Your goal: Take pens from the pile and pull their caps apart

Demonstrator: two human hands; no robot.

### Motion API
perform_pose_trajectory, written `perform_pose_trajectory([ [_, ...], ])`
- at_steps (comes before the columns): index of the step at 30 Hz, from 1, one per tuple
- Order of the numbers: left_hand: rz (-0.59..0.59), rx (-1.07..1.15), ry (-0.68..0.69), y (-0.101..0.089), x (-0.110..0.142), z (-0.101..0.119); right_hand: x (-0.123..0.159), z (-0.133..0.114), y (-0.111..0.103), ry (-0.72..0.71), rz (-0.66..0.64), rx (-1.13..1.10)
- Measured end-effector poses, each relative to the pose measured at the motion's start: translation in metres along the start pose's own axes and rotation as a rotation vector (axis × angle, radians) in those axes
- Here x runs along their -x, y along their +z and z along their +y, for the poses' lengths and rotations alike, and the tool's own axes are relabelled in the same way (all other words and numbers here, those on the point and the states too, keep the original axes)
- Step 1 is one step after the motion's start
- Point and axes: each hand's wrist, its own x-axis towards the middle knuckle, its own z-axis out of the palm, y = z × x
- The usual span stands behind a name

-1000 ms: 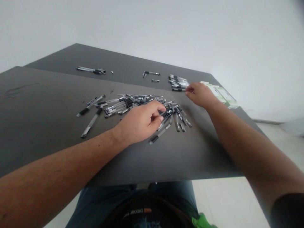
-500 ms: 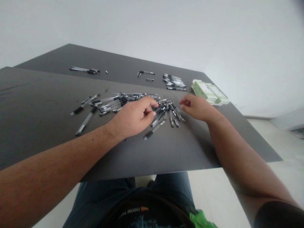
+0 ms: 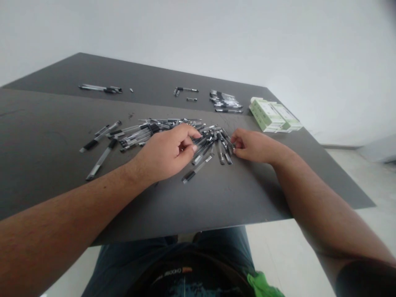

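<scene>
Clear-barrelled pens with black grips lie in a loose pile [image 3: 136,138] on the grey table. At its right end, short clear pen caps [image 3: 220,152] fan out. My left hand [image 3: 168,152] hovers over the middle of the pile, thumb and index finger apart, other fingers curled; nothing shows between them. My right hand [image 3: 252,145] is at the right edge of the caps, its thumb and fingers closing on the end of one cap, which they partly hide. A single pen [image 3: 198,168] lies in front of the pile.
Pens lie in a row [image 3: 225,101] at the back right, beside green and white boxes [image 3: 270,115]. A few more pens [image 3: 100,88] rest at the back left. A pen [image 3: 187,89] and a loose cap [image 3: 192,99] lie at the back middle. The table's front edge is near my lap.
My right hand has moved left and slightly down, from beside the caps to touching them. My left hand stays over the pile. The view has shifted a little.
</scene>
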Motion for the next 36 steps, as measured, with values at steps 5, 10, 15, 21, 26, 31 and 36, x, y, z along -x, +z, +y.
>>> perform_pose_trajectory([
  [5, -0.003, -0.03, 0.002, 0.0, 0.0, 0.0, -0.003, 0.001, 0.003, 0.025, 0.002, 0.011],
  [10, -0.006, -0.045, 0.002, -0.001, 0.0, 0.0, -0.005, -0.002, 0.002, 0.094, 0.03, 0.045],
  [15, -0.012, -0.047, 0.003, 0.0, 0.0, 0.001, -0.002, -0.005, -0.002, 0.115, -0.009, 0.046],
  [21, -0.014, -0.072, 0.02, -0.001, 0.0, 0.001, 0.004, -0.002, -0.011, 0.118, -0.06, 0.068],
  [26, -0.028, -0.081, 0.015, -0.002, 0.0, 0.001, 0.005, 0.002, -0.017, 0.113, -0.058, 0.102],
  [31, -0.04, -0.081, 0.009, -0.002, 0.0, 0.001, 0.006, 0.001, -0.019, 0.106, 0.012, 0.06],
  [36, -0.055, -0.079, 0.011, -0.002, -0.001, 0.001, 0.009, -0.004, -0.017, 0.082, 0.083, -0.052],
])
